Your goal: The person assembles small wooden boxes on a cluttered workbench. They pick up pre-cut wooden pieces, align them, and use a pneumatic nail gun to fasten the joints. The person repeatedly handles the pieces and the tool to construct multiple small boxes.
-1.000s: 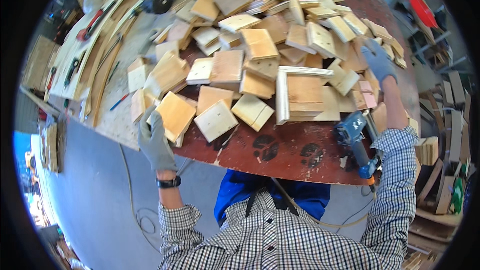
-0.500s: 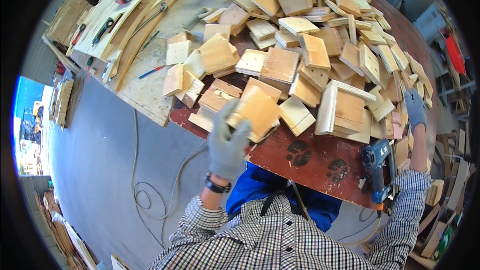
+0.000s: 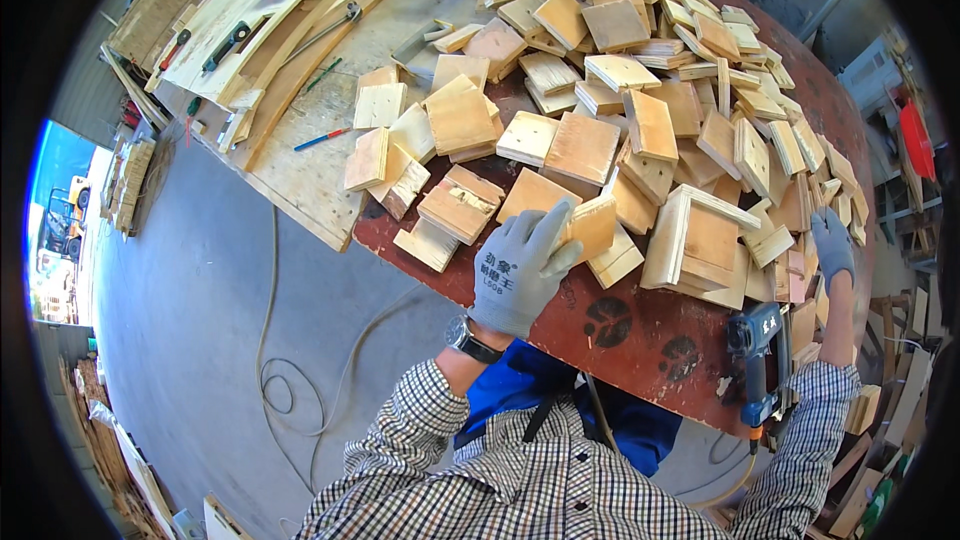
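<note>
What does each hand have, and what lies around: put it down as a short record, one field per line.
Left hand: gloved, holding a wooden block above the table's near side
Right hand: gloved, at the right side of the pile; grip unclear
Pile: many wooden blocks, loosely heaped
Table: dark red top, worn
Tool: blue-and-black power tool near the right forearm
Left of pile: red-and-blue pencil on a pale board
</note>
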A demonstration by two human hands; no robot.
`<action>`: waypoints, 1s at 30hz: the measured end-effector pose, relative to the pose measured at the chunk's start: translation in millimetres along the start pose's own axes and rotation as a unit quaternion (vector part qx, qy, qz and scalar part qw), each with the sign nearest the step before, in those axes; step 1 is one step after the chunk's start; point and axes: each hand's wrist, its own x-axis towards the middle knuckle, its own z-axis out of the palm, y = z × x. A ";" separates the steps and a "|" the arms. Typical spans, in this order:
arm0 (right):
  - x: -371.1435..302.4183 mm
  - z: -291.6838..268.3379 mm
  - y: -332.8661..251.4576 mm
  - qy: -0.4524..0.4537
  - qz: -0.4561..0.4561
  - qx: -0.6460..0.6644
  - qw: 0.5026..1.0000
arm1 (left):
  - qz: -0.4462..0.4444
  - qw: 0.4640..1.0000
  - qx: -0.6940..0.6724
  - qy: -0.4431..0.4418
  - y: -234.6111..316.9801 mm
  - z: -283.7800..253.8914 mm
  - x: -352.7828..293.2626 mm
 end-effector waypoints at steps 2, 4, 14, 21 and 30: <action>0.8 -1.4 -3.2 -0.020 0.018 -0.019 0.999 | -0.005 1.000 0.011 -0.021 -1.2 -1.3 -1.2; 0.1 -2.9 -5.8 -0.021 0.024 -0.019 0.999 | 0.003 0.999 0.041 -0.018 -2.0 -2.8 2.8; 2.9 -7.2 -11.5 -0.050 0.032 -0.020 0.998 | -0.167 0.936 0.310 0.020 -174.6 -93.7 29.3; 0.6 -14.6 -28.3 -0.087 0.062 -0.033 0.994 | -0.154 0.971 0.181 0.033 -256.9 -118.2 23.0; 2.6 -15.0 -20.2 -0.092 0.053 -0.044 0.993 | -0.078 0.970 0.224 -0.045 -197.4 -80.0 26.0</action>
